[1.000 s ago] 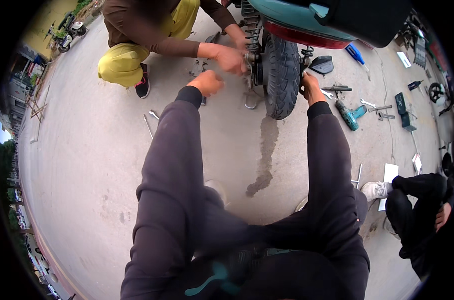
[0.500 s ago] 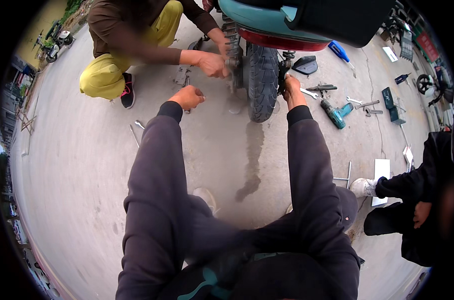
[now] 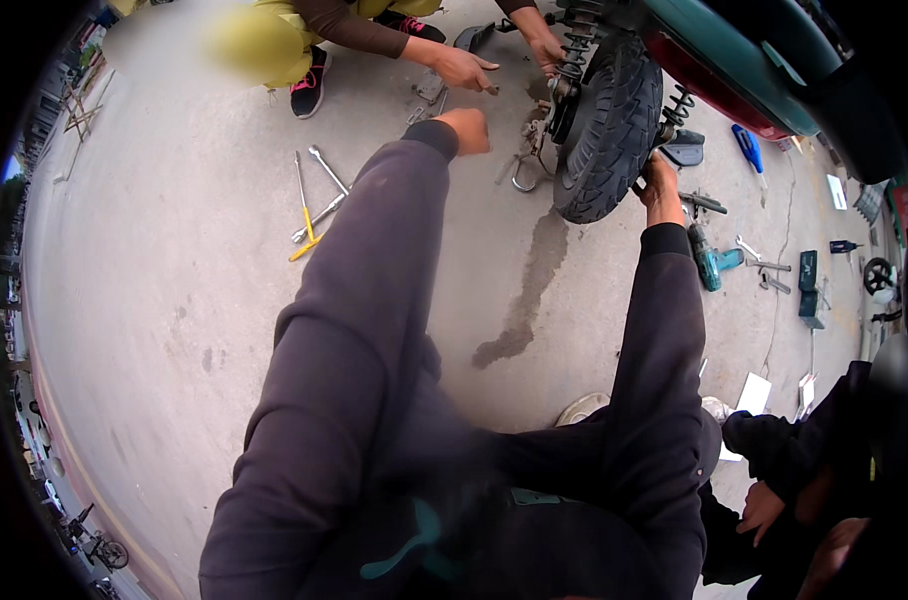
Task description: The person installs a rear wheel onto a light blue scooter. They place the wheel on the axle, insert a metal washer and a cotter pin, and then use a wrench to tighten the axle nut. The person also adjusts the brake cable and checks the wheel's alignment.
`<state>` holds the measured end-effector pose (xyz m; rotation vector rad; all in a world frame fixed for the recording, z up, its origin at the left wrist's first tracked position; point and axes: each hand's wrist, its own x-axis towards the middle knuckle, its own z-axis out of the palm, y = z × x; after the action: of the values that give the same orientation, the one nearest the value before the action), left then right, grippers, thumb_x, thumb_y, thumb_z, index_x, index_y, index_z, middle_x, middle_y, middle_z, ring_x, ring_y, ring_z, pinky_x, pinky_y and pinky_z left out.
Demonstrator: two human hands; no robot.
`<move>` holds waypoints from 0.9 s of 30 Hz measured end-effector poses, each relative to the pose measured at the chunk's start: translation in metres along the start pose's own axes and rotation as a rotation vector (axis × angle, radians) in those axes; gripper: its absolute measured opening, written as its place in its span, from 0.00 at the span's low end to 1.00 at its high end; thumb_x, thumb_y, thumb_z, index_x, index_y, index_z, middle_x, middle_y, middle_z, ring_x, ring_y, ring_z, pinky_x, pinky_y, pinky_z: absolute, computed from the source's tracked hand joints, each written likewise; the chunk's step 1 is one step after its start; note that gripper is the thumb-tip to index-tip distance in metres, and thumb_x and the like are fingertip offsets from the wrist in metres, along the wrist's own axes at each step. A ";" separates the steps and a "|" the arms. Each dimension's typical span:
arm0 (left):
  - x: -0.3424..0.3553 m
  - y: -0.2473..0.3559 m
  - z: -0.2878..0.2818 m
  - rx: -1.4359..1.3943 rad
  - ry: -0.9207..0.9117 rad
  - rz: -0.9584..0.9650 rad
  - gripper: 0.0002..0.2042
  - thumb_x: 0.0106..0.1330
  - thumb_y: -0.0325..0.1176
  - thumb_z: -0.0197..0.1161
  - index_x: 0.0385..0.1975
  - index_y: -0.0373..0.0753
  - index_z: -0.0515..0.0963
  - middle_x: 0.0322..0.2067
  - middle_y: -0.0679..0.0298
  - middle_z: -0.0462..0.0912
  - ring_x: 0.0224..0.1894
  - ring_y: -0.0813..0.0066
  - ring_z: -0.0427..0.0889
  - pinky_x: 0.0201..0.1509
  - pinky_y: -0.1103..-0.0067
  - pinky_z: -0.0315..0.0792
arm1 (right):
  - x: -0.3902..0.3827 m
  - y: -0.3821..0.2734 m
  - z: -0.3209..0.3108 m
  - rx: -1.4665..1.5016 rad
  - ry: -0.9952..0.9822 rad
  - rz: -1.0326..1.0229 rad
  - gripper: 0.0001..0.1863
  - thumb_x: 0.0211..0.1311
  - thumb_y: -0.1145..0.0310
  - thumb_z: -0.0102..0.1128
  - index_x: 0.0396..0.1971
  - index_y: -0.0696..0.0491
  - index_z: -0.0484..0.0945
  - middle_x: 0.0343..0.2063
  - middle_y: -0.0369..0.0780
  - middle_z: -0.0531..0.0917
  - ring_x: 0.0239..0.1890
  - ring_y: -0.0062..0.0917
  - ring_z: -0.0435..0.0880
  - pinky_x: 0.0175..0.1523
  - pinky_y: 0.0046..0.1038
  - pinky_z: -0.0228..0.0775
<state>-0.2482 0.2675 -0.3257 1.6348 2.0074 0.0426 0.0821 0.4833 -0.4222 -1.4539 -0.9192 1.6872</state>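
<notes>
The rear wheel [image 3: 606, 140] of a teal scooter [image 3: 744, 50] stands ahead of me, leaning to one side. My left hand [image 3: 466, 131] is closed in the air left of the wheel; its fingertips and anything in them are hidden. My right hand [image 3: 660, 188] curls in at the wheel's right side by the axle, below the right shock spring [image 3: 678, 108]; what its fingers grip is hidden. A co-worker's hand [image 3: 464, 70] pinches a small dark piece close to my left hand. The co-worker's other hand [image 3: 547, 52] is by the left shock spring [image 3: 577, 45].
On the ground at left lie a yellow-handled tool [image 3: 306, 235] and a cross-shaped metal wrench [image 3: 326, 195]. A cordless drill [image 3: 712, 262], wrenches [image 3: 769, 270] and a blue screwdriver [image 3: 749, 150] lie at right. Another person [image 3: 794, 440] crouches at lower right. A wet streak [image 3: 522, 310] marks the concrete.
My view has turned, so the scooter sits further right and tilted. My left hand is now higher in view, nearer the co-worker's hand, which has come away from the wheel. My right hand stays at the axle.
</notes>
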 end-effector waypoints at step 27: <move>0.087 0.083 -0.013 -0.688 0.345 0.008 0.22 0.77 0.40 0.52 0.66 0.36 0.68 0.54 0.61 0.77 0.55 0.69 0.77 0.56 0.66 0.75 | 0.001 -0.001 -0.009 0.019 0.232 -0.322 0.19 0.70 0.55 0.59 0.48 0.55 0.83 0.26 0.38 0.82 0.21 0.27 0.74 0.27 0.32 0.65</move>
<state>-0.1887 0.3731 -0.3189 1.2340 1.9072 0.9625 0.0908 0.4851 -0.4226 -1.3709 -0.9467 1.2625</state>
